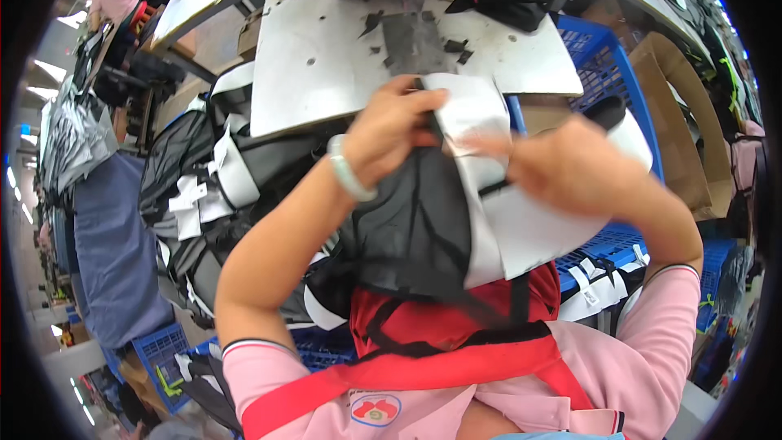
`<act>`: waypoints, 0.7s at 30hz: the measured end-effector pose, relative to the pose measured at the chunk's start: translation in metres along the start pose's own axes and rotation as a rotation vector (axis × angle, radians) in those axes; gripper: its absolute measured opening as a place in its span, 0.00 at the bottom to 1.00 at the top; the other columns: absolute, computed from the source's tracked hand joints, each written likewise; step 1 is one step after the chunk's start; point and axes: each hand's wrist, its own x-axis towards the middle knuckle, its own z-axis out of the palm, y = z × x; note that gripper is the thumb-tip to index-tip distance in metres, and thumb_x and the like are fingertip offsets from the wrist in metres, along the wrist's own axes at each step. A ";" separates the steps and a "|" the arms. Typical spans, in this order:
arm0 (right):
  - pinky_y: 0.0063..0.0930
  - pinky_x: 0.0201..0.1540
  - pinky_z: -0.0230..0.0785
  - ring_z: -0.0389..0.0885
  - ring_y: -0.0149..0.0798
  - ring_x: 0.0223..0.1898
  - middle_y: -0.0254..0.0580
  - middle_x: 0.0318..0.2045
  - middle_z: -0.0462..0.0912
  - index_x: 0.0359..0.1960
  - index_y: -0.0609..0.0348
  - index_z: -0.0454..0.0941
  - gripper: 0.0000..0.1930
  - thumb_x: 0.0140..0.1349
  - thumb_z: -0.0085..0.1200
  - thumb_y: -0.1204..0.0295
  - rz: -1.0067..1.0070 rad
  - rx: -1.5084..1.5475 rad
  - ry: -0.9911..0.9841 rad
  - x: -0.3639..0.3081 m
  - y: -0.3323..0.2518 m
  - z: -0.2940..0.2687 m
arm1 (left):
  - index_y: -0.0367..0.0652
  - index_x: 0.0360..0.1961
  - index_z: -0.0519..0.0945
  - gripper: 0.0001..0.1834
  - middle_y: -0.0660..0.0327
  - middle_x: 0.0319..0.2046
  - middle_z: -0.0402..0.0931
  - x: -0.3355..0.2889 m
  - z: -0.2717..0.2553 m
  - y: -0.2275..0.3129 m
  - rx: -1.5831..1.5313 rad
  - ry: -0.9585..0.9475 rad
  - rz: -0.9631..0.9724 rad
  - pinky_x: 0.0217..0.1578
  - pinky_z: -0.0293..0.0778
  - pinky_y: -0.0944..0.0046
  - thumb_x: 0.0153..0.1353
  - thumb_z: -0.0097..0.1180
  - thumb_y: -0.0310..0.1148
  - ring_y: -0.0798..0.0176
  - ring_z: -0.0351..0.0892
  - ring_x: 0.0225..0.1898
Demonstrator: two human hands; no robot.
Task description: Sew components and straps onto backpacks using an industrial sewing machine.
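Across my lap and up to the table edge lies a half-made bag, with a black fabric panel point(415, 216) on the left and a stiff white panel point(538, 228) on the right. My left hand point(391, 126) is closed on the bag's upper edge, thumb on top, where dark trim meets the white. My right hand point(574, 165) is over the white panel, its fingers toward the seam. Motion smears it, and whether it grips anything does not show. Black straps hang from the bag's lower side over my red apron point(456, 310).
Ahead stands a white worktable point(318, 57) with dark tape patches and the base of a machine. More black and white bag pieces point(236, 171) are heaped on the left. At the right are a blue plastic crate point(643, 126) and an open cardboard box point(680, 130).
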 end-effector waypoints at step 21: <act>0.18 0.37 0.67 0.78 0.27 0.31 0.35 0.27 0.81 0.29 0.66 0.77 0.04 0.51 0.55 0.84 0.344 0.663 0.793 -0.148 -0.002 0.035 | 0.43 0.50 0.76 0.20 0.52 0.47 0.76 -0.111 -0.095 -0.098 1.596 -0.028 0.434 0.50 0.71 0.59 0.55 0.56 0.35 0.53 0.75 0.52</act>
